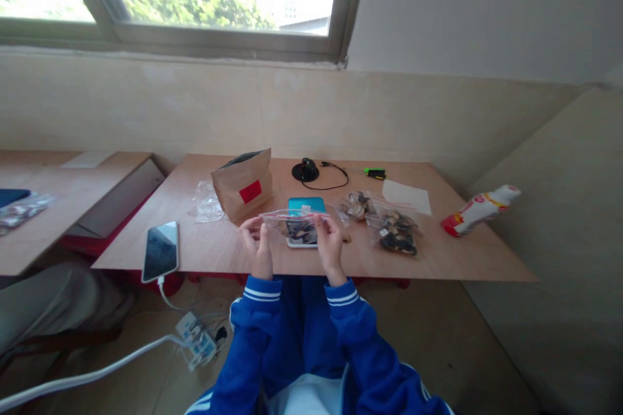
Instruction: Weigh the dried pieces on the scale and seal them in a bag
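My left hand [256,238] and my right hand [329,238] each pinch one end of a clear zip bag [296,224] with a red seal strip and dark pieces inside. The bag hangs just above the near edge of the wooden table [438,259], in front of a blue-edged device [306,206]. Both sleeves are blue with white stripes.
A brown paper bag with a red label [243,190] stands left of the hands, with crumpled clear plastic [207,202] beside it. Two filled clear bags [394,228] lie to the right. A phone [160,250] charges at the left edge. A white-and-red bottle [479,207] lies far right.
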{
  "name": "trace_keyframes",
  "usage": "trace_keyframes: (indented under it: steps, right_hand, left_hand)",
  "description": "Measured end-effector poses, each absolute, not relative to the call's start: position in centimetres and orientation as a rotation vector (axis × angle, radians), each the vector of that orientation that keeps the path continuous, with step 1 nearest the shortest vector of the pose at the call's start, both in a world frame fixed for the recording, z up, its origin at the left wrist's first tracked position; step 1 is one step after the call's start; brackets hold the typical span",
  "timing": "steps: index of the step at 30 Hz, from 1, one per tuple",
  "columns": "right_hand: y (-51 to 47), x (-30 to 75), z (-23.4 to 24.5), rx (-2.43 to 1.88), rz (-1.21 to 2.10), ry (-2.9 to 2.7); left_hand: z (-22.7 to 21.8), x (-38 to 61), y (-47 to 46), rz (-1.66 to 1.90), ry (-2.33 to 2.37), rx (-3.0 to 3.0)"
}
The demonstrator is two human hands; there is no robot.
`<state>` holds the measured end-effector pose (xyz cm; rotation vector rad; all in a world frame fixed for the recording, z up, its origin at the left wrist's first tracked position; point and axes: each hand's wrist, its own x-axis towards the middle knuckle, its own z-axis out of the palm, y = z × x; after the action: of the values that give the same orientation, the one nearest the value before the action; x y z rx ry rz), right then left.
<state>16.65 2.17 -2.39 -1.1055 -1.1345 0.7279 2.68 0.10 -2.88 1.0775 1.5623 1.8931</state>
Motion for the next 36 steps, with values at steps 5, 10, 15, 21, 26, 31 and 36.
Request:
trace_keyframes:
  steps: [5, 10, 15, 21, 26, 31, 36]
  right_hand:
    - [2.2, 18.4, -2.9, -1.203, 0.696, -1.054]
    - [2.4, 19.9, -2.4, -1.124, 0.725, -1.233]
    - [2.2, 20.8, -0.5, -1.117, 0.665, -1.416]
    - [1.9, 21.6, 0.2, -1.170, 0.565, -1.342]
    - [2.0, 21.7, 0.7, -1.180, 0.607, -1.375]
    - [3.1, 21.9, 2.8, -1.143, 0.474, -1.567]
    - [3.4, 22.1, 4.1, -1.153, 0.362, -1.498]
  left_hand:
    - [-3.6, 2.1, 1.2, 1.746, 1.313, 1.046]
    - [-2.1, 3.1, 1.1, 1.724, 1.227, 1.110]
    - [-0.8, 4.4, 1.2, 1.725, 1.233, 1.163]
    - [-0.6, 4.0, 2.6, 1.956, 1.312, 0.979]
    - [0.5, 4.2, 3.1, 1.959, 1.291, 1.007]
    - [2.4, 4.6, 3.1, 1.891, 1.193, 1.222]
    - [3.2, 4.4, 3.2, 1.955, 1.069, 0.974]
